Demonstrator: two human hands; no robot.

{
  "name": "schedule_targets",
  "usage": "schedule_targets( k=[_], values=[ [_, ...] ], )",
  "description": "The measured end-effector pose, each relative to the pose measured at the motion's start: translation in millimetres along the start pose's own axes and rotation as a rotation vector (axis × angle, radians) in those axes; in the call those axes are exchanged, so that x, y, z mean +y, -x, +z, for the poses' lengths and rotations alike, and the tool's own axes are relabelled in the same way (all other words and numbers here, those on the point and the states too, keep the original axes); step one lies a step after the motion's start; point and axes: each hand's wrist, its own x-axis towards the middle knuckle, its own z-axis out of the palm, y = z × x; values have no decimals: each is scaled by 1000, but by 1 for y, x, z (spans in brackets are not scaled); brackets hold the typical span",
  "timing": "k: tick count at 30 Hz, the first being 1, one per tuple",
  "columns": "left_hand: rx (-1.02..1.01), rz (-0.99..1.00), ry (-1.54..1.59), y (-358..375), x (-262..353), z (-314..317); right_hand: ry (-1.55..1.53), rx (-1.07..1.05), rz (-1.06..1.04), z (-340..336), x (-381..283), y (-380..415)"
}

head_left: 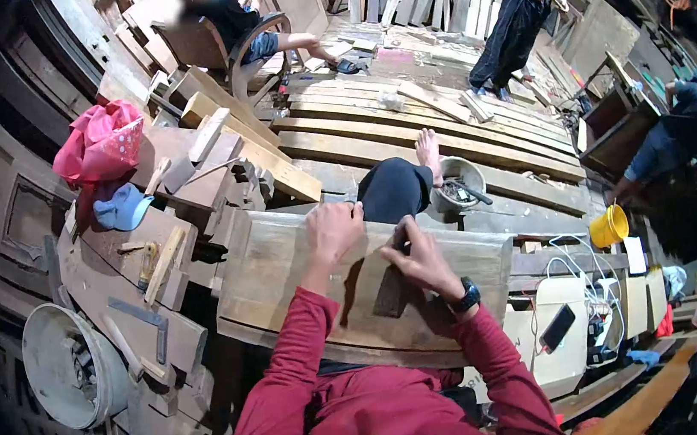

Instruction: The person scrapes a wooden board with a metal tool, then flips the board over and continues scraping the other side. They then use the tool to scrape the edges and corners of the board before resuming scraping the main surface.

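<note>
A framed wooden panel [285, 263], like a door or drawer front, lies across my lap. At its far edge, my left hand [335, 234] is closed with the fingers curled over the rim; their tips are hidden. My right hand [421, 262] grips a dark, narrow flat block [392, 292] that rests on the panel face and slants toward me. The far end of the block pokes up past my thumb and fingers. A dark watch [465, 293] is on my right wrist. My raised knee [393, 191] stands just beyond the panel.
On the left are a bench with a metal square [138, 320], a blue cap [122, 208], a pink bag [103, 142] and a white bucket [73, 365]. A phone [557, 329], cables and a yellow bucket [608, 226] are at right. Planks and several people lie beyond.
</note>
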Motion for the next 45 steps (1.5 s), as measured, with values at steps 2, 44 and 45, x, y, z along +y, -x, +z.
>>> schedule_targets(
  k=[2,44,45],
  values=[
    [-23,-1,2,0,1,-6,-113,45,-16,-2,-7,-3],
    [-41,-57,131,-1,-11,6,161,290,245,-66,-27,68],
    [-40,-61,147,-1,-10,6,-26,434,218,-66,-10,75]
  ],
)
